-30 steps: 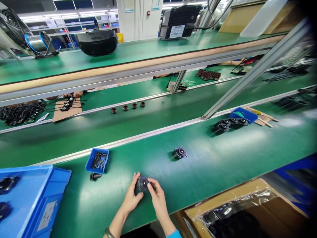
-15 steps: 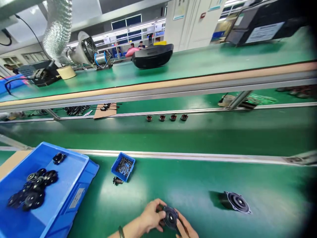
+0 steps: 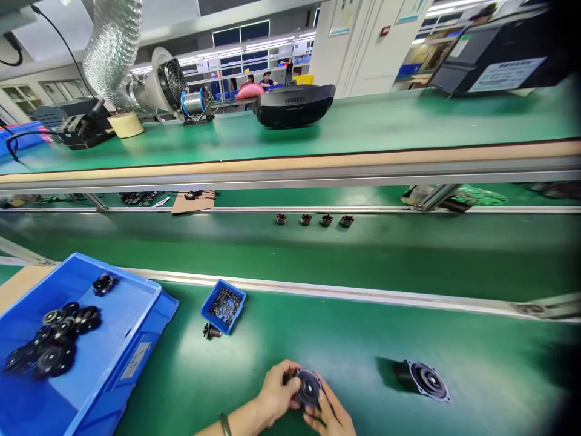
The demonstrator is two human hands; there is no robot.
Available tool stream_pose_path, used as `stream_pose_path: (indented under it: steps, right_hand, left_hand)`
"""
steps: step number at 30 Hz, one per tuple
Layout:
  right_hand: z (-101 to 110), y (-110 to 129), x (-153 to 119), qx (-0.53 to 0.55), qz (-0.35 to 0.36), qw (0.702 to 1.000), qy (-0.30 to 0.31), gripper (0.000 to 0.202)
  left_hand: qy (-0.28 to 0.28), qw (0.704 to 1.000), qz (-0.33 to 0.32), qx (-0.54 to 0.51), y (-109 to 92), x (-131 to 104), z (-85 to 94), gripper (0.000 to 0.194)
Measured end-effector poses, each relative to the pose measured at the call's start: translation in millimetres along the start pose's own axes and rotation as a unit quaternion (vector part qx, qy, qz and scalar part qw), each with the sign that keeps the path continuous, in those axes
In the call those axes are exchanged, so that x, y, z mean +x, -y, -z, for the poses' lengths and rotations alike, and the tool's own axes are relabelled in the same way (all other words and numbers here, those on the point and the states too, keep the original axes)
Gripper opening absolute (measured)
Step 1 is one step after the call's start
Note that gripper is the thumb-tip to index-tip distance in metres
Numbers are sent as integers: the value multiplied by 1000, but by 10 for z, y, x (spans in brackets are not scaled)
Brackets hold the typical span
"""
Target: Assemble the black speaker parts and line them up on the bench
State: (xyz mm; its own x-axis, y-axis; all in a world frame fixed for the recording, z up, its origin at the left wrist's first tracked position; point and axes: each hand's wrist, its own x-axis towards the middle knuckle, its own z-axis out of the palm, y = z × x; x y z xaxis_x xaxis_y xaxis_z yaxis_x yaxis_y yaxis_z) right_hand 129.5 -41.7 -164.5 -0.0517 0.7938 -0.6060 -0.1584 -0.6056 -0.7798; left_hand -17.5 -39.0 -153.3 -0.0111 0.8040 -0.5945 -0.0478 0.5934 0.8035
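Note:
Near the bottom middle of the head view, a dark round motor housing [image 3: 308, 388] with a flanged rim is held between both hands, its ringed face turned up. My left hand [image 3: 278, 387] grips its left side, thumb on the rim. My right hand [image 3: 330, 413] closes on its right and lower edge with the fingertips. A similar dark housing [image 3: 424, 380] lies on the green bench to the right, apart from my hands. Left of my hands, a small blue bin [image 3: 224, 306] holds many little ring-shaped parts. Beside it lies a small dark shafted part [image 3: 212, 331].
A large blue tray [image 3: 140, 339] with several black round parts stands at the left. Several small motor parts [image 3: 306, 220] line the back ledge. Above runs a shelf [image 3: 385, 130] carrying a black device [image 3: 294, 106], a fan [image 3: 170, 82] and a wire spool [image 3: 193, 104].
The view has shifted slightly. The housing has moved a little up and left with both hands, and the right fingers have shifted along its edge.

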Motion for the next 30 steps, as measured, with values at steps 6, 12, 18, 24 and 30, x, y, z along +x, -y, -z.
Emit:
stream_pose_path:
  steps: [6,12,18,24,30]
  right_hand:
    - [24,158,143,-210,232,948,-53,61]
    - [4,25,-94,-410,399,810,-131,40]
    - [-231,-505,-786,-436,489,755,-24,37]
    - [-133,79,-347,-421,408,797,-144,35]
    - [-66,405,-44,-511,413,753,-32,40]
  left_hand:
    - [70,955,-239,159,-153,67,157,75]
    - [72,928,-310,193,-127,150,109,55]
    - [49,928,-305,210,-138,192,93,59]
    - [56,919,-319,223,-175,177,104,53]
    - [47,918,-318,230,-138,191,103,45]
